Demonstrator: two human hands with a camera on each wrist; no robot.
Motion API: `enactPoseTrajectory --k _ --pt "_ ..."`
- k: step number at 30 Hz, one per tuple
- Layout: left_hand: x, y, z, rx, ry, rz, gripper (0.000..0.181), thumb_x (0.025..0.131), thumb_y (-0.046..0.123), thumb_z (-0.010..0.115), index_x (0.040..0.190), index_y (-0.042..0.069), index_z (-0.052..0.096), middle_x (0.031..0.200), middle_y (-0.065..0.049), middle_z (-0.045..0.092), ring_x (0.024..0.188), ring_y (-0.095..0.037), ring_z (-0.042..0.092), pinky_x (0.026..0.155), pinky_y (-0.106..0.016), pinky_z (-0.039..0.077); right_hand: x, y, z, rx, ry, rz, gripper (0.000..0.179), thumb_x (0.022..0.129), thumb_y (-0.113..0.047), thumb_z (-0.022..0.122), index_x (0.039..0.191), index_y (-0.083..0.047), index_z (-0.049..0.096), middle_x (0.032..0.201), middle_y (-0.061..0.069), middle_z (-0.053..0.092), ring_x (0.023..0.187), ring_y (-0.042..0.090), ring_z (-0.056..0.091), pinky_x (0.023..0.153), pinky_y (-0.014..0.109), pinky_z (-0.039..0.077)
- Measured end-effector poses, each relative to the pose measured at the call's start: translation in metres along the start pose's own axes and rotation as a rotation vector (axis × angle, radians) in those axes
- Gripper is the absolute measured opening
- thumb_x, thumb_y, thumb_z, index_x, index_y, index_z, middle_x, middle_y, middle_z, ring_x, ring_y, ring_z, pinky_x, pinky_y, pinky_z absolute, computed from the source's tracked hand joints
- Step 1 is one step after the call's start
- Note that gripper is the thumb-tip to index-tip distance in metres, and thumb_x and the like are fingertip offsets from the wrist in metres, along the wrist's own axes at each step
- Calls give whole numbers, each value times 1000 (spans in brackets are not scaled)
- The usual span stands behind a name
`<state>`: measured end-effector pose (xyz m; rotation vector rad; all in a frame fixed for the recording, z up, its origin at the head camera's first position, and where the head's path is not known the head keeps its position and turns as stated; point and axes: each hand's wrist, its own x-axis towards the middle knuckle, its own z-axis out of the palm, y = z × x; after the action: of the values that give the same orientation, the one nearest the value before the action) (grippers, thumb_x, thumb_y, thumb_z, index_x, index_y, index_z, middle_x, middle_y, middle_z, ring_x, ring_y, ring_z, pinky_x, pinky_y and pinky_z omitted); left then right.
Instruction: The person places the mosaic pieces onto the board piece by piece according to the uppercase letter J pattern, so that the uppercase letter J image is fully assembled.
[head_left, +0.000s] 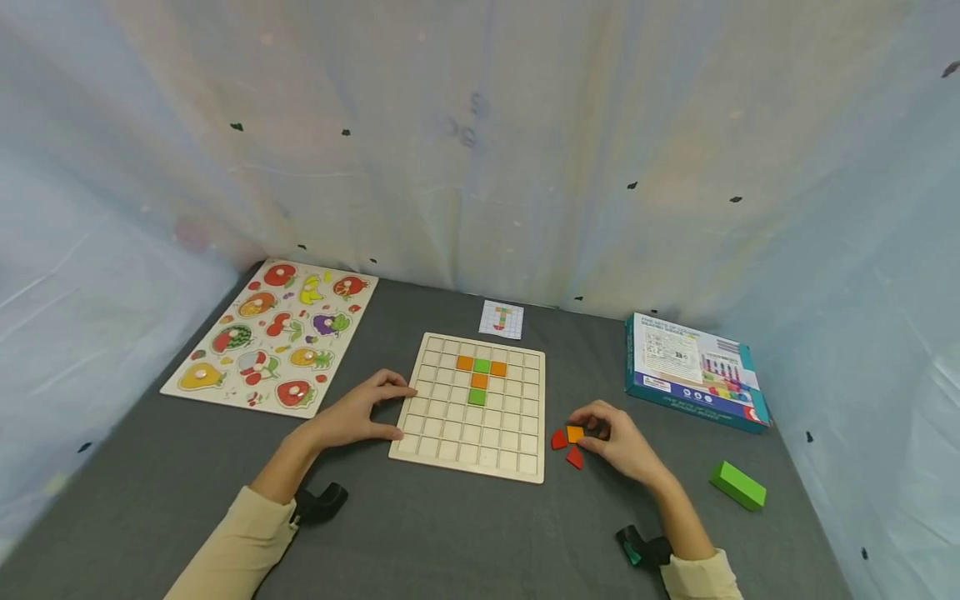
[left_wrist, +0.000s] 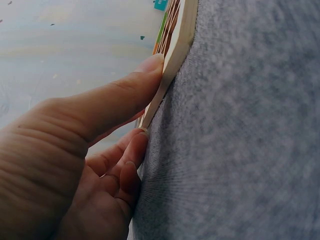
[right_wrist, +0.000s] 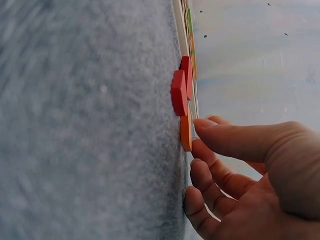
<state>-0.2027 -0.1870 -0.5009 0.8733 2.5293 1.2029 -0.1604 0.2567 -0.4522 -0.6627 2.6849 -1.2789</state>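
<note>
A wooden grid board (head_left: pixel 468 442) lies in the middle of the table, with several orange and green square tiles (head_left: pixel 481 366) in its upper cells. My left hand (head_left: pixel 360 412) rests against the board's left edge, thumb and fingers spread apart along it; in the left wrist view the thumb (left_wrist: pixel 120 102) touches the rim. My right hand (head_left: pixel 615 437) is at an orange square tile (head_left: pixel 575 434) right of the board, thumb and forefinger around it. In the right wrist view this orange tile (right_wrist: pixel 185 132) lies on the cloth by the fingertips. Two red pieces (head_left: pixel 574 457) (head_left: pixel 559 439) lie beside it.
A small pattern card (head_left: pixel 501 320) lies behind the board. At the left is a fruit puzzle board (head_left: pixel 247 333). To the right are a boxed set (head_left: pixel 693 371) and a green block (head_left: pixel 738 485). Pale sheeting (head_left: pixel 480 167) hangs behind the table.
</note>
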Motion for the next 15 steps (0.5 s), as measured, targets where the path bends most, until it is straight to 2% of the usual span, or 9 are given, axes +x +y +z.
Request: enactPoseTrajectory --k 2,6,10,15 --pt "0 -1 0 1 -1 -2 68 82 39 82 139 11 58 132 -5 46 123 -26 46 102 -53 37 0 -9 -1 -1 -1 2 25 86 12 70 111 8 68 104 23 63 87 43 51 72 38 44" --pt "0 0 0 1 -3 -3 68 82 39 82 139 11 59 132 -5 46 123 -26 46 102 -53 37 -1 -8 1 -8 1 18 25 86 13 69 110 8 67 104 23 63 88 44 51 73 37 44" --pt "0 1 0 -1 -3 -1 68 82 38 82 139 11 59 132 -5 46 123 -26 46 102 -53 37 0 8 6 -8 12 28 26 86 13 69 111 7 68 104 22 63 88 43 51 72 34 43" --pt "0 1 -1 -3 -2 2 68 82 38 82 139 10 59 132 -5 46 123 -26 46 102 -53 37 0 33 10 -23 23 31 28 86 7 72 113 -1 69 103 12 64 87 34 52 72 30 42"
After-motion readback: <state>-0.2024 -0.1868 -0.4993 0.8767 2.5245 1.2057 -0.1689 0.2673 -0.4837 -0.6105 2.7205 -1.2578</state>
